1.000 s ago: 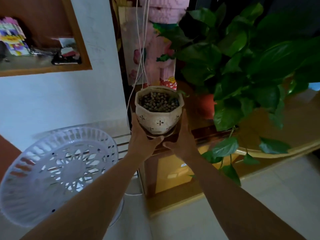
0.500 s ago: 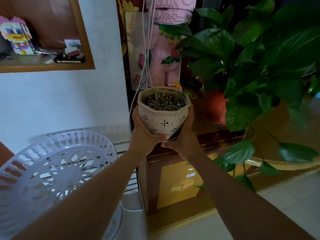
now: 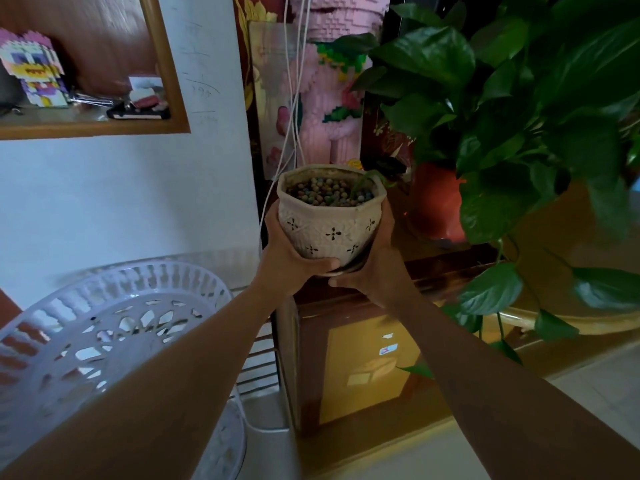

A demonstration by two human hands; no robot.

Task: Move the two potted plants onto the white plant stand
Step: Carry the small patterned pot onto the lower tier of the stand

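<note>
Head view: cream pot (image 3: 330, 221) cupped between left hand (image 3: 291, 251) and right hand (image 3: 375, 263), both grips clamped on its sides.

white plant stand (image 3: 114, 327) blurred (cut off left) — pot (image 3: 330, 223) base hidden by hands (image 3: 332, 268)

A dark wooden cabinet (image 3: 446, 268) carries a red pot (image 3: 437, 202) holding a leafy green plant (image 3: 512, 109).

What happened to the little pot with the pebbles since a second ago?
The small cream pot has come up a little, lifted clear above the wooden cabinet. The left hand and the right hand still cup it from both sides, nothing let go. The big leafy plant in the red pot and the white plant stand stayed put.
</note>
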